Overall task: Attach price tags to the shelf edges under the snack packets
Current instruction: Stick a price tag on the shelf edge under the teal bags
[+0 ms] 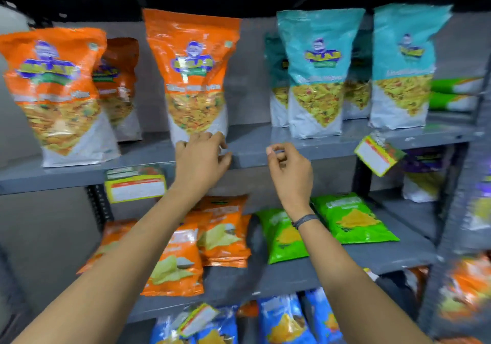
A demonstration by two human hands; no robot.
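From the head view, the left hand rested loosely open, empty, on the grey metal shelf edge beneath the tall orange snack packet; the right hand pinched shut, contents unclear. The yellow price tag at right hung crooked and could drop.

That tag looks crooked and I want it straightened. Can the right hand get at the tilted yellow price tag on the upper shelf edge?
Probably yes. The right hand hovers at the same grey metal shelf edge, and nothing stands between it and the tilted yellow price tag.
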